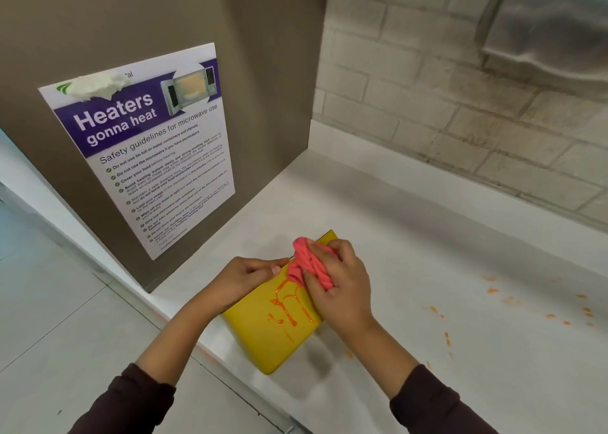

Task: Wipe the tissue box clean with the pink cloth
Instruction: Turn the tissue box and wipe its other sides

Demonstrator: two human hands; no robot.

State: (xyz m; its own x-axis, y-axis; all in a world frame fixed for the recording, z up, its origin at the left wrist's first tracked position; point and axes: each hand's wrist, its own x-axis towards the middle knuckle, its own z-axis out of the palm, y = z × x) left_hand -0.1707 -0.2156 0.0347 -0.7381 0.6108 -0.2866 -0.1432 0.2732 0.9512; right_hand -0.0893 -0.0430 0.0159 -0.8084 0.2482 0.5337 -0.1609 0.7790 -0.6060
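Note:
A yellow tissue box (263, 338) lies flat on the white counter (427, 236) near its front edge, one corner reaching over the edge. Orange sauce streaks run across the middle of its top. My left hand (245, 277) grips the box's far left edge. My right hand (339, 285) is closed around a bunched pink cloth (307, 264), which presses on the box top just above the streaks. The box's far end is mostly hidden behind the cloth and my right hand.
A brown cabinet side panel (256, 81) with a microwave safety poster (148, 144) stands to the left of the box. Orange sauce spatters (506, 302) dot the counter on the right. A tiled wall (460, 104) runs along the back, with a metal dispenser (552, 25) above.

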